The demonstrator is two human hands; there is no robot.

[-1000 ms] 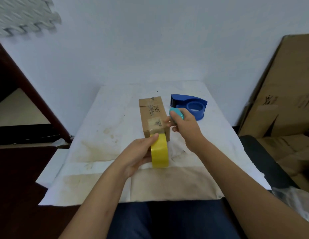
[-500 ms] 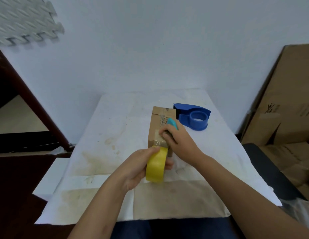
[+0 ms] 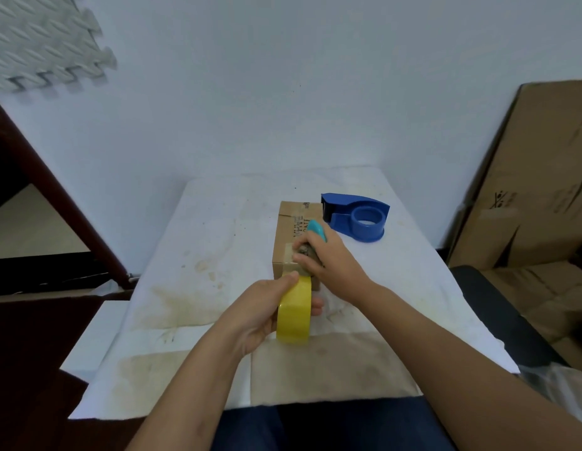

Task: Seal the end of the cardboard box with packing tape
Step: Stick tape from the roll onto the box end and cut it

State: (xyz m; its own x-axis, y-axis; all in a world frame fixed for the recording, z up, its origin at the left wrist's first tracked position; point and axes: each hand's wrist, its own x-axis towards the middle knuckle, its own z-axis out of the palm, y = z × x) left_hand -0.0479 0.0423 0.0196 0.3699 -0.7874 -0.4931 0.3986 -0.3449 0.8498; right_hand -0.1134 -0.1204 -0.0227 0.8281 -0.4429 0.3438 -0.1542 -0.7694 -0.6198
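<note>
Head cam: plain brown cardboard box [image 3: 294,236] sits mid-surface on a stained white cloth [image 3: 218,255], just beside a glossy blue plastic tape dispenser [image 3: 356,216]. Left hand [image 3: 262,312] has its fingers wrapped round a smooth yellow tape roll [image 3: 294,315] at the box's near end. Right hand [image 3: 328,262] grips a small teal cutter [image 3: 316,231], pressed on the box top. Versus half a second back, the roll's tilted a bit more upright; hands barely shifted.

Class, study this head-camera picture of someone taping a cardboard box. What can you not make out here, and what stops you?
- Near end of the cardboard box: hidden by the yellow tape roll and both hands.
- Teal tool: mostly buried in the right hand; its type is unclear.
- Print on the box top: blurred and partly covered.
- Left hand fingers: behind the roll.
- Stacked cardboard: cut off by the right edge.
</note>
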